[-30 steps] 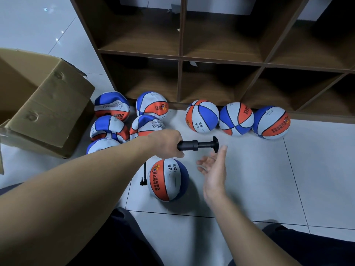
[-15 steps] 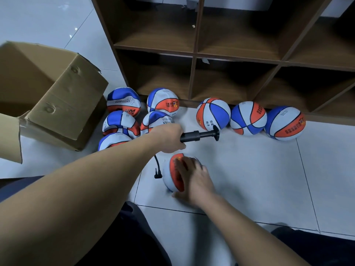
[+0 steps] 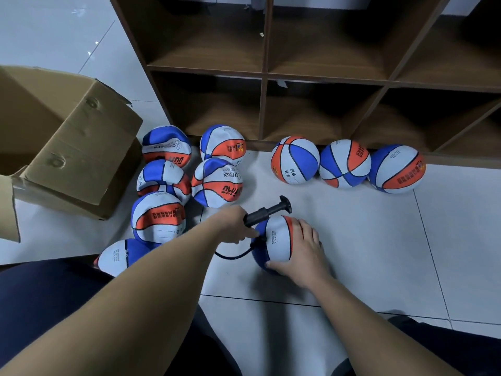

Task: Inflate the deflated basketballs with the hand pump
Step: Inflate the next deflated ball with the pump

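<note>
the ball (image 3: pixel 273 241) sits on the floor (image 3: pixel 379 240) before us, our right hand (image 3: pixel 302 248) spread over it. our left hand (image 3: pixel 235 225) grips the black pump (image 3: pixel 267 211), its hose (image 3: pixel 238 255) curling to the ball. flat balls (image 3: pixel 157 218) lie beside a box (image 3: pixel 67 142).

Balls on the floor before the shelf unit (image 3: pixel 263 77)

Cardboard box (image 3: pixel 67 147) left — six balls (image 3: pixel 217 183) beside it; three balls (image 3: pixel 344 164) right, against the shelf.
</note>
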